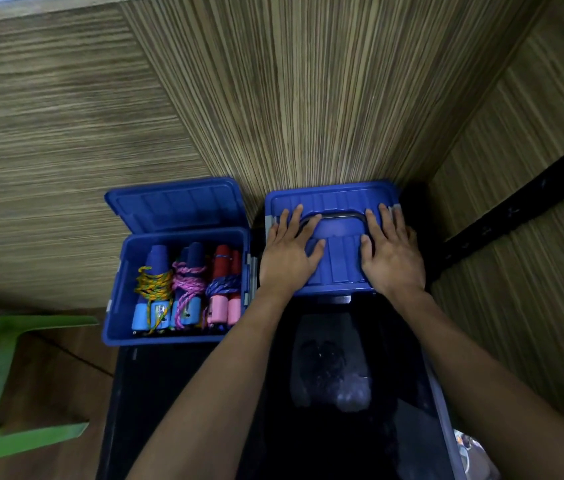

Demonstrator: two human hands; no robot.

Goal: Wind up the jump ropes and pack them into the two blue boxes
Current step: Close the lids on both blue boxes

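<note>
Two blue boxes stand side by side on a black table. The left blue box [117, 299] is open, its lid [176, 206] tipped back against the wall. Inside lie three wound jump ropes: a yellow rope [152, 289] on blue handles, a pink rope [188, 282] on blue handles, and a purple rope [223, 284] on red and pink handles. The right blue box has its lid [337, 268] down. My left hand [289, 252] and my right hand [393, 252] lie flat on that lid with straight fingers, on either side of its grey handle [339, 215].
The black table [169, 393] is glossy and reaches toward me. Striped wooden walls [308, 98] close in behind and to the right of the boxes. A green plastic chair [3, 375] stands at the lower left on a brown floor.
</note>
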